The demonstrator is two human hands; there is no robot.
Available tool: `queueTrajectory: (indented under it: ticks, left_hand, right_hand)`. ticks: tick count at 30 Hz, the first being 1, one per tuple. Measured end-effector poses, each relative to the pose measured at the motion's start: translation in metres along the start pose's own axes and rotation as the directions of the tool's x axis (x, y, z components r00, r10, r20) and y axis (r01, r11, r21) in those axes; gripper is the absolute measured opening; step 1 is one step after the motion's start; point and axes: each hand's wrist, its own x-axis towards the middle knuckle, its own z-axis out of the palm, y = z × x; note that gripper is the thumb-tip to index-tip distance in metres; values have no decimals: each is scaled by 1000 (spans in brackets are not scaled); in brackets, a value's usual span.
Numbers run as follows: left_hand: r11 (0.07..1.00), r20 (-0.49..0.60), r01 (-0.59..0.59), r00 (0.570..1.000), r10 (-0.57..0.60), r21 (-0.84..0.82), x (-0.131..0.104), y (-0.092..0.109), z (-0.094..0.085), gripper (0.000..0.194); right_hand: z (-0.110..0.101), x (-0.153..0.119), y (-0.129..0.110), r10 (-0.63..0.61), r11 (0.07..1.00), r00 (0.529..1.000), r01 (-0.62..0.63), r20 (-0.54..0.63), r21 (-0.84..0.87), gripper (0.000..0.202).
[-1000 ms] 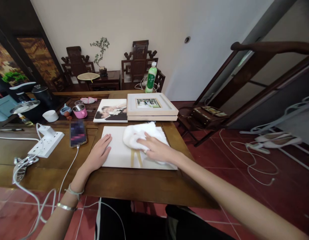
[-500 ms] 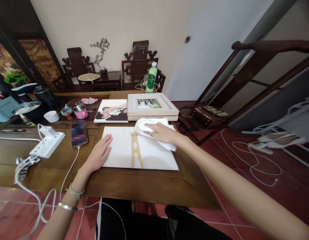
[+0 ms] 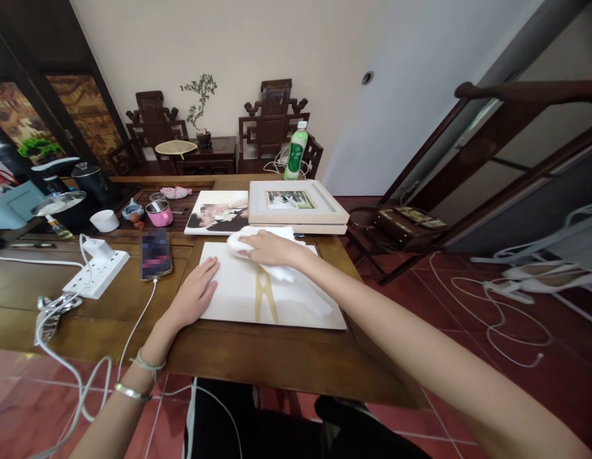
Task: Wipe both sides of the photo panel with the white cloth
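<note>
A white rectangular board (image 3: 233, 293) lies on the brown wooden table (image 3: 277, 357), with a yellowish A-shaped piece (image 3: 264, 299) showing on its face. My left hand (image 3: 195, 292) rests flat at the board's left edge, fingers extended and holding nothing. My right hand (image 3: 272, 247) is closed on a white cloth (image 3: 289, 234), pressed on the upper middle of the board. The cloth and hand cover the top of the yellowish shape.
Behind the board are a picture panel (image 3: 218, 213), stacked frames (image 3: 325, 207) and a green bottle (image 3: 295, 153). On the left are a phone (image 3: 155, 256), a power strip (image 3: 97, 274) with white cables, a pink cup (image 3: 159, 213) and a white cup (image 3: 104, 221).
My right hand has moved left across the board with the cloth, now covering the top of the yellowish shape. My left hand keeps its place on the board. The view has shifted slightly.
</note>
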Motion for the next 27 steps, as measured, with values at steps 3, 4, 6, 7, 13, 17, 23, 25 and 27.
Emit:
queueTrajectory:
  ticks: [3,4,6,7,13,17,23,25,27]
  left_hand:
    - [1000,-1,-7,1000,7,-6,0,-1,0,48]
    - [1000,-3,-9,1000,9,-8,0,-1,0,47]
    - [1000,-3,-9,1000,9,-11,0,-2,1,47]
    - [1000,-1,-7,1000,7,-11,0,-2,1,47]
    - [1000,-9,-1,1000,1,-24,-1,-1,1,48]
    - [998,2,-21,1000,21,-62,-3,2,-1,45]
    - [995,7,-5,1000,6,-97,-4,4,0,44]
    - [993,-6,-12,1000,11,-114,-4,5,1,43]
    - [993,-21,-16,1000,14,-114,-3,6,2,43]
  right_hand:
    - [5,6,-9,-43,999,999,42,-20,-16,31]
    - [7,4,-7,-44,999,998,43,-34,-22,30]
    - [11,-2,2,-36,999,997,33,-68,-33,29]
    - [14,-6,7,-30,999,996,27,-86,-39,30]
    - [38,-37,15,-82,994,986,71,-144,-80,44]
    - [60,-72,-11,-122,991,983,113,-136,-74,47]
    - [81,-125,-53,-287,957,957,284,-52,-63,48]
    - [83,-130,-57,-341,939,939,337,-55,-71,44]
    - [81,-129,-54,-356,933,933,351,-58,-74,42]
